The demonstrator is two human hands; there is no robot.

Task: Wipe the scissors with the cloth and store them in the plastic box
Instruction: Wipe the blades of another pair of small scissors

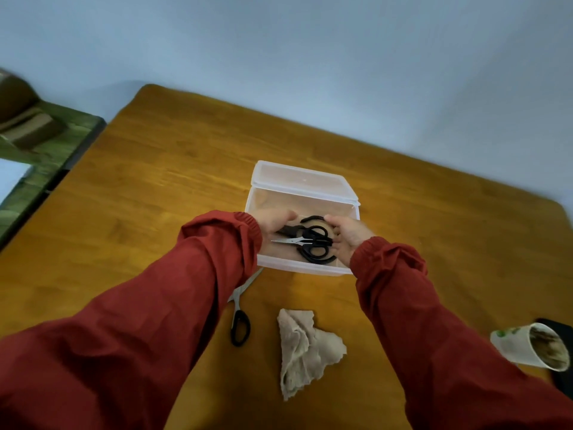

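Soft even light, blurred, warped edges

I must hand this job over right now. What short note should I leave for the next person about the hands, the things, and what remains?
Left hand grips the blade end of the scissors in the box; right hand grips their handles.
Plastic box stands open on the table, at least two pairs inside.
One more pair of scissors lies on the table beside the box; cloth lies near it, untouched by either hand.
Left: wipe that pair, store it.
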